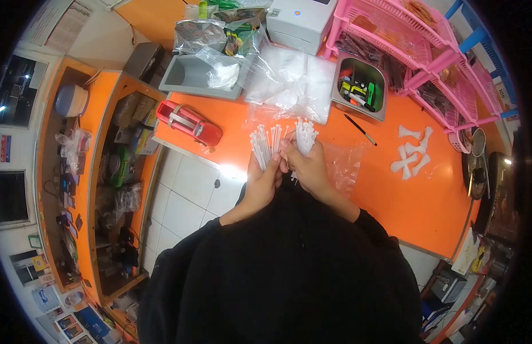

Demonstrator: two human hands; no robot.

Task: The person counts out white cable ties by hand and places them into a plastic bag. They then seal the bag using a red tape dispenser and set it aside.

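Holds a bundle of thin white sticks in the left hand, closed round its lower end, and clasps a second bundle in the right hand, just beside the left; has an orange table ahead and to the right, a red device left of both hands, clear plastic bags beyond them, and, off to the right, a black pen and several small white clusters

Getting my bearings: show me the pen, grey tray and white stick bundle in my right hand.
Pen point(360, 129): head view, middle of the barrel.
Grey tray point(191, 91): head view, front wall.
White stick bundle point(305, 138): head view, exposed sticks.
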